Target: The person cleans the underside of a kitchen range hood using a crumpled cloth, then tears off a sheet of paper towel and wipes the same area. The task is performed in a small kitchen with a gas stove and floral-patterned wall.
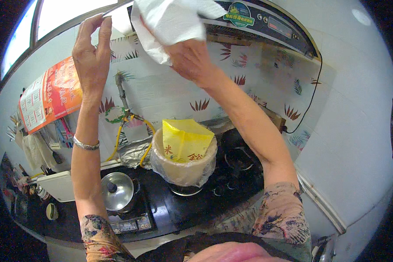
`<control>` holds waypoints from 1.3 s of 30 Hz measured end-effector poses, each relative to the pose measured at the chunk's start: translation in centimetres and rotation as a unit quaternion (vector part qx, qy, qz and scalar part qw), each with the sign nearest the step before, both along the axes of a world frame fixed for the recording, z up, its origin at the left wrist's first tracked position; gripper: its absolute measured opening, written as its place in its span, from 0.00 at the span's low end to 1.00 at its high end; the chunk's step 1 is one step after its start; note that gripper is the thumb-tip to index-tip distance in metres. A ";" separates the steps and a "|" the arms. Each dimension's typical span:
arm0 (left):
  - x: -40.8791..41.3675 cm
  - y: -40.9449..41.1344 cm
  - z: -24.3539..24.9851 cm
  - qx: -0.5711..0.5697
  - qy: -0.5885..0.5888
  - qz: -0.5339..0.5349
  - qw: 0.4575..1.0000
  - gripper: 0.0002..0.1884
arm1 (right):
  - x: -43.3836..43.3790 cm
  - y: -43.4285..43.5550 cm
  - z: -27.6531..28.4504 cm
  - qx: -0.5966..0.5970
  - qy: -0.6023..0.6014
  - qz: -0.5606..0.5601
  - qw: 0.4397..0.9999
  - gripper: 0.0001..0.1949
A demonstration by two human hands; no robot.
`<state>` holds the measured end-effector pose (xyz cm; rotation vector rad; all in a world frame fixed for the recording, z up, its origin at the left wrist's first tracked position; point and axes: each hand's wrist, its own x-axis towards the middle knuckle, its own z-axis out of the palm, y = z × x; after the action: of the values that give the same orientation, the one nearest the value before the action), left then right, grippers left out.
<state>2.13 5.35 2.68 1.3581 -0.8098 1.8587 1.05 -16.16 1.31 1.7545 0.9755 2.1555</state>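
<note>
My left hand (93,55) is raised at the upper left, its thumb and forefinger pinched on the thin dark edge (117,9) of a panel beside the range hood. What that panel belongs to is cut off by the top of the view. A crumpled white cloth or paper towel (173,21) is in my right hand (191,60), hiding most of the fingers. It covers part of the black range hood (262,21), whose front bears a sticker and a small display. Below stands a beige bucket (183,168) wrapped in clear plastic, with a yellow printed bag (186,140) in it.
The bucket stands on the black counter (180,216) by a gas hob (237,160). A glass-lidded pot (117,191) sits on an induction cooker (134,224). Behind are a yellow gas hose (118,142) and foil (136,154). An orange printed bag (57,93) hangs left; a cord (316,88) hangs right.
</note>
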 end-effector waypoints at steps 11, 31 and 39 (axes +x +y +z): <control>-1.3 -0.4 -0.1 0.038 0.009 -0.013 0.999 0.15 | -2.2 -2.6 1.2 0.100 0.039 -0.059 0.992 0.28; -0.2 -0.8 -0.5 -0.014 0.056 -0.016 0.998 0.18 | 1.5 -10.6 1.9 0.016 -0.005 0.025 1.000 0.29; -1.4 -1.2 -0.6 -0.029 0.104 -0.010 0.994 0.19 | -0.7 -17.6 1.7 0.089 0.052 -0.038 0.994 0.36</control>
<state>0.72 4.18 2.03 1.4712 -0.6564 1.6783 0.38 -33.74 3.04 1.9693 0.7445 2.1813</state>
